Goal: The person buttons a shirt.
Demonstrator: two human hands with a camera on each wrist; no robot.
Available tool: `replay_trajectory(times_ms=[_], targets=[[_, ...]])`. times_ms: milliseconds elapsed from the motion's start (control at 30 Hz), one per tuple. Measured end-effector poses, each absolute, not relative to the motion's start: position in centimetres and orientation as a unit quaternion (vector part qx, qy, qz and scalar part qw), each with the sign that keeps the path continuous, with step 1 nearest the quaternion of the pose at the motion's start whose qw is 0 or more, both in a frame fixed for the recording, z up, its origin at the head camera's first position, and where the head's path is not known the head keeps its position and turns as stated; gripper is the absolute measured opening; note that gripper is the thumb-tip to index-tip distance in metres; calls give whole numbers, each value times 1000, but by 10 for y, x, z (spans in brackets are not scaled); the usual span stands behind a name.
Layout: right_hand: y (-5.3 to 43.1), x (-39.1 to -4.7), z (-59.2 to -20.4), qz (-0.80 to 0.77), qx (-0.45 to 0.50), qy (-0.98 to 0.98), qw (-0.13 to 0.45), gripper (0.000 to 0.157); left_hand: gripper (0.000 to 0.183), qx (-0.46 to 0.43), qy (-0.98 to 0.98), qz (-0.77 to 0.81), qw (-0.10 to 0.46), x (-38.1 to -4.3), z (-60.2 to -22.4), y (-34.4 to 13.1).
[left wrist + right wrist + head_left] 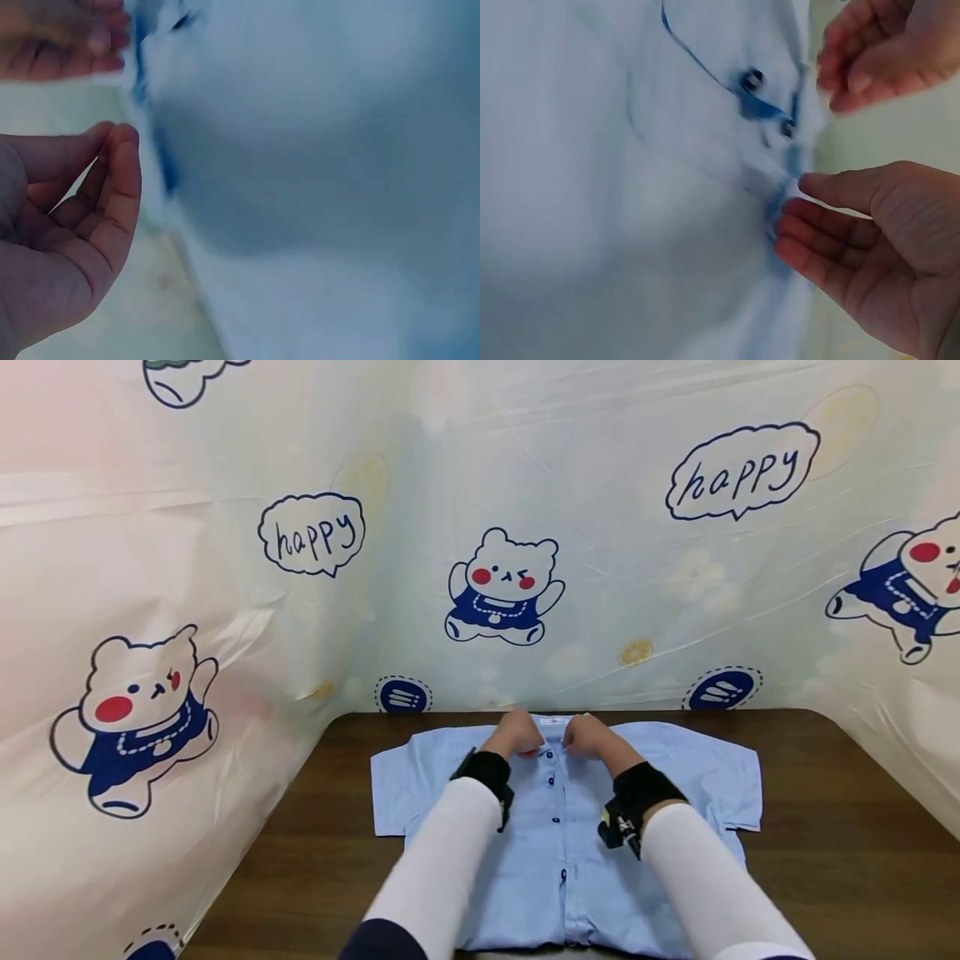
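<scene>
A light-blue short-sleeved button shirt (pixel 517 860) lies spread front up, its collar (pixel 553 723) toward the far table edge. Dark buttons run down its front placket. My left hand (pixel 517 735) is at the left side of the collar; in the left wrist view its loosely curled fingers (pixel 124 169) show no cloth between them. At the collar's right side is my right hand (pixel 588 737). Its fingers (pixel 814 244) bend loosely at the collar edge in the right wrist view, with the thumb apart from them. The collar is partly hidden by both hands.
A dark brown wooden table (pixel 300 860) lies under the shirt. Behind it and along both sides hangs a pale curtain (pixel 600 568) printed with bears and the word "happy". Black straps (pixel 487 772) hold cameras on both wrists.
</scene>
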State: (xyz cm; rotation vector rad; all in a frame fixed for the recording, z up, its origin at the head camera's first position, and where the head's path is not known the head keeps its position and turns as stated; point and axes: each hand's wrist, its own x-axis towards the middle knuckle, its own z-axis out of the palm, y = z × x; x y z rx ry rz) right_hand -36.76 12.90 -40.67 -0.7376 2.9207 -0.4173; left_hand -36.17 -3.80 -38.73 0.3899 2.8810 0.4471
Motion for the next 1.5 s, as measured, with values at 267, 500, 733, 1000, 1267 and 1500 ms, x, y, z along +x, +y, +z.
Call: replay_trajectory(times_ms=[267, 500, 733, 1000, 1267, 1500], targets=[[116, -370, -430, -151, -156, 975, 50, 27, 30, 71, 978, 188, 55, -346, -414, -17], [114, -374, -429, -113, -179, 977, 26, 28, 18, 34, 979, 200, 20, -347, -424, -10], [104, -363, -426, -93, -156, 983, 27, 16, 9, 8, 977, 211, 2, -341, -425, 0], [104, -363, -436, -79, -136, 988, -1, 12, 13, 34, 975, 218, -26, -346, -438, 0], [117, -361, -423, -172, -144, 974, -25, 27, 30, 6, 951, 309, 17, -353, -423, -19], [123, -353, -400, -322, -150, 935, -18, 16, 3, -97, 781, 609, 97, -348, -402, -30]])
